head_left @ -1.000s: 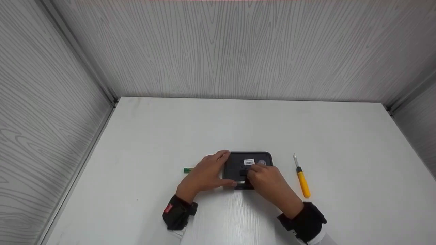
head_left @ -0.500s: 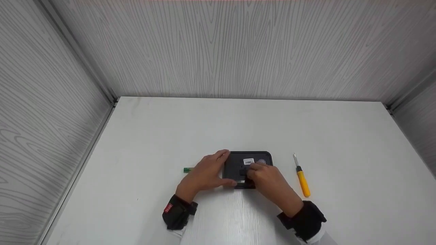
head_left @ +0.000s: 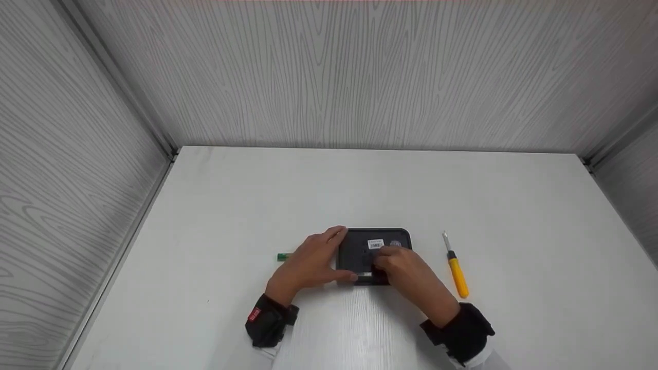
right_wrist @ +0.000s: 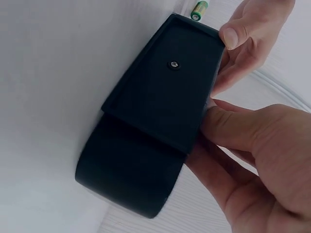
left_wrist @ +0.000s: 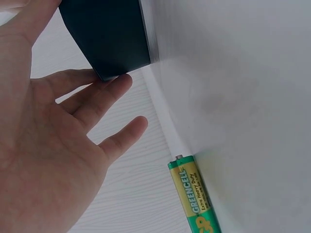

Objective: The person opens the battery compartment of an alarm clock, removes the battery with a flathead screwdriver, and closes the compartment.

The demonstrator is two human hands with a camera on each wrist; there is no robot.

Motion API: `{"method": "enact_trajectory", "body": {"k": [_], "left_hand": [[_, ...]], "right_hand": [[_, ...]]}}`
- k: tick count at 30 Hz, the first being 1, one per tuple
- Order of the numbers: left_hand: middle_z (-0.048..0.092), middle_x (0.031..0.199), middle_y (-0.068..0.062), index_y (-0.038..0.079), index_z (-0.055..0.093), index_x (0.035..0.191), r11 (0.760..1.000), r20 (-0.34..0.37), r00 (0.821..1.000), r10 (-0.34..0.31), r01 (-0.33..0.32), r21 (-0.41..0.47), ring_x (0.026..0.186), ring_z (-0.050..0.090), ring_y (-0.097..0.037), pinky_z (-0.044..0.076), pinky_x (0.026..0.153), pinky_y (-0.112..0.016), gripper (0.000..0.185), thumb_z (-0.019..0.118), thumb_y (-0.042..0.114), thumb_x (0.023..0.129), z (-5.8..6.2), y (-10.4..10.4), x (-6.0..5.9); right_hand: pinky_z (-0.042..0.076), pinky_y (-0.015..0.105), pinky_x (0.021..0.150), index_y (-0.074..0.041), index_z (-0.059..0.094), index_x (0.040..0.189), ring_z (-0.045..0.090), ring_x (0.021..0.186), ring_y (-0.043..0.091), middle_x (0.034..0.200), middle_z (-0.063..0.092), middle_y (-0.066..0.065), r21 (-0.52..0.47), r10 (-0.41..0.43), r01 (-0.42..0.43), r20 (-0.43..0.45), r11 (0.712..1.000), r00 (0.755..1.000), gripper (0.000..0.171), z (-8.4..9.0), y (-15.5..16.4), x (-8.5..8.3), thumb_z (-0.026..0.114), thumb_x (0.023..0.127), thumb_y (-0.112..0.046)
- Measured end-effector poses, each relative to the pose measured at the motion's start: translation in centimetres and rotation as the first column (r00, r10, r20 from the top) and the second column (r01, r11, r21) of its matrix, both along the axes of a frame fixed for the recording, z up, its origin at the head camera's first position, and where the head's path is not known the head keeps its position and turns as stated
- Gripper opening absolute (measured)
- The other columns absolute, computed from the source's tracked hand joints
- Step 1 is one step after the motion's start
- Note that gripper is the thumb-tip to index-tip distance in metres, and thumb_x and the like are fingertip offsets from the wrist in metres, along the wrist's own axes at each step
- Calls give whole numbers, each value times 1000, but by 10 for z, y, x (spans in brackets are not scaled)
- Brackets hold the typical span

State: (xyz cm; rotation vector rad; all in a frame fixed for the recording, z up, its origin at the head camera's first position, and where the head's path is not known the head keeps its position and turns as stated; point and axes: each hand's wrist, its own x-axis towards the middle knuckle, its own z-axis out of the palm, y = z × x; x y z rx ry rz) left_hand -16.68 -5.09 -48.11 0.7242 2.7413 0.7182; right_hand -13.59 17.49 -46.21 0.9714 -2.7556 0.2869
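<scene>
A black flat device (head_left: 358, 245) with a white barcode label (head_left: 376, 244) lies on the white table (head_left: 360, 190). My left hand (head_left: 311, 264) holds its left end, thumb at the near edge and fingers at the far corner; the left wrist view shows those fingers (left_wrist: 104, 94) against the device (left_wrist: 109, 39). My right hand (head_left: 406, 272) grips the middle of the device, fingers curled over the top. In the right wrist view its thumb (right_wrist: 243, 128) presses the edge of a raised panel on the device (right_wrist: 160, 111), which carries a small screw (right_wrist: 172, 64).
A green AA battery (head_left: 284, 256) lies on the table just left of my left hand, also seen close up as the battery (left_wrist: 194, 194). A yellow-handled screwdriver (head_left: 456, 275) lies to the right of the device. Grey wood-grain walls enclose the table on three sides.
My right hand's fingers have crept slightly toward the label on the device. The left hand, battery and screwdriver have stayed put.
</scene>
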Motion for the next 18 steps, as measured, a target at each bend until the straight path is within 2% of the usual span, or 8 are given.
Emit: {"method": "enact_trajectory", "body": {"k": [5,18], "left_hand": [[32,158,0,13,29,154,1000,0,1000,-1,1,3,140,40,-27,35,115,-41,99,67,65,78,0,2,-1],[31,159,0,13,28,154,1000,12,1000,3,-3,1,141,39,-28,34,115,-42,98,69,62,79,1,1,1]], "right_hand": [[58,33,84,-8,77,84,67,80,16,86,71,3,23,-10,10,23,1000,1000,18,3,1,0,66,83,7],[58,32,76,-5,76,78,65,79,19,86,73,4,43,9,-10,26,999,1000,23,5,-5,-3,63,78,13]]}}
